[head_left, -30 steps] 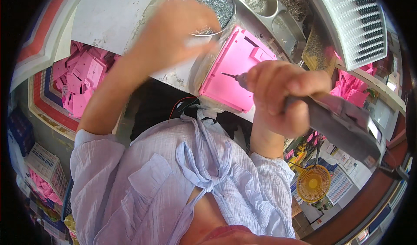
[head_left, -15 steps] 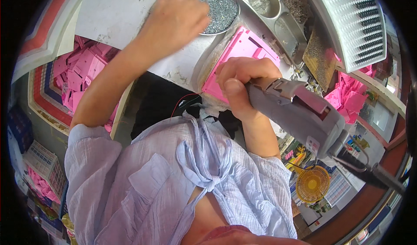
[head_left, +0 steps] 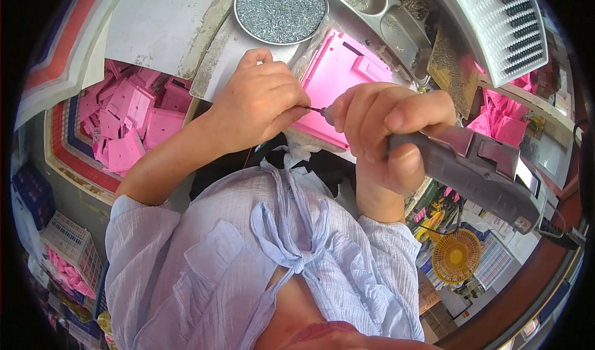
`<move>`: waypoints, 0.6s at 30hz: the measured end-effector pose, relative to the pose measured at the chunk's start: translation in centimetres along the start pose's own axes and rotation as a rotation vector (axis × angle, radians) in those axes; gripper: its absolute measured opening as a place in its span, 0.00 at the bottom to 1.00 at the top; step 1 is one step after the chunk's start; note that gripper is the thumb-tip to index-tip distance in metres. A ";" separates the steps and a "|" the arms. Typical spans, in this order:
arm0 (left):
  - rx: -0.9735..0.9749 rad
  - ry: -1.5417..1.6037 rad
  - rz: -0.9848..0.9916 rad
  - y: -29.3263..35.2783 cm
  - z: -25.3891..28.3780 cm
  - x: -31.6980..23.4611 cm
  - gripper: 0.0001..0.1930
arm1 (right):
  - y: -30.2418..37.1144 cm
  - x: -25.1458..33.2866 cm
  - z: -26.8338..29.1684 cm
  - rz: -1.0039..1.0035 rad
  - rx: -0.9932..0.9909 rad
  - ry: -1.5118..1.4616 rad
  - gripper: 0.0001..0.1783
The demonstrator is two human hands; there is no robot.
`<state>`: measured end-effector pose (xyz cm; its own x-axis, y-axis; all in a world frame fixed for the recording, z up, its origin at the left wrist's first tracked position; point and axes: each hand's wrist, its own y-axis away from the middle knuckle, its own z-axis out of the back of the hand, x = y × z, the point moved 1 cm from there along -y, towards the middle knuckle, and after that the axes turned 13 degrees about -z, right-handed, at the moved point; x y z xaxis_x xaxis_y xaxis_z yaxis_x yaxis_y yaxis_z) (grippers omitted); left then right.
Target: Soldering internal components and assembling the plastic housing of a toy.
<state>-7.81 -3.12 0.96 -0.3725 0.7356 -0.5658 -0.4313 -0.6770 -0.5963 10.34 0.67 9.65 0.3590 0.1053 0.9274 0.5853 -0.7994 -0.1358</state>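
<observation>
My right hand [head_left: 396, 130] is wrapped round a grey electric screwdriver [head_left: 471, 175], its cable leaving at the lower right. The thin bit points left and meets the pinched fingertips of my left hand [head_left: 263, 99]. Whatever those fingers hold is too small and covered to make out. Beneath both hands lies a flat pink plastic panel [head_left: 334, 71] with a slot and a raised block, resting on clear plastic wrap. Just beyond my left hand stands a round metal tray [head_left: 282, 9] full of small silvery screws.
A metal compartment tray [head_left: 403, 37] with small parts sits at the far right. Pink plastic pieces [head_left: 127, 124] fill a bin at left; more pink pieces [head_left: 502, 127] lie at right. A white bristled rack [head_left: 505, 27] and a yellow basket-like object [head_left: 457, 256] are on the right.
My left hand has come down from the screw tray to the bit's tip. My right hand has turned the screwdriver so its bit points left, and its grip has shifted.
</observation>
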 end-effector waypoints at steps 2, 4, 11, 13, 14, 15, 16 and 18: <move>0.080 -0.046 -0.025 0.1 0.4 -0.1 0.09 | 0.3 -0.3 0.1 -0.008 0.006 -0.030 0.18; 0.044 0.028 -0.020 -0.1 0.6 0.2 0.11 | 0.8 -0.8 0.3 -0.013 0.029 -0.058 0.18; 0.279 -0.022 -0.129 -0.1 -0.4 1.1 0.17 | 2.5 -3.3 -0.7 -0.048 -0.035 0.198 0.14; 0.275 -0.016 -0.101 0.1 -0.4 1.1 0.17 | 2.4 -3.8 -0.9 -0.010 0.005 0.324 0.11; 0.273 -0.012 -0.088 0.1 -0.5 1.0 0.17 | 2.3 -4.2 -1.1 0.038 0.008 0.365 0.10; 0.263 -0.022 -0.080 0.2 -0.4 0.9 0.18 | 2.3 -4.7 -1.4 0.086 0.008 0.404 0.10; 0.254 -0.031 -0.071 0.3 -0.4 0.8 0.19 | 2.1 -5.2 -1.2 0.139 0.033 0.420 0.10; 0.241 -0.033 -0.064 0.0 -0.5 0.8 0.20 | 2.0 -5.7 -0.7 0.207 0.056 0.441 0.09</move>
<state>-7.73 -2.60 0.25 -0.3632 0.7800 -0.5096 -0.6369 -0.6070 -0.4752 8.96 -1.91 4.28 0.1368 -0.3224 0.9367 0.5768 -0.7428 -0.3399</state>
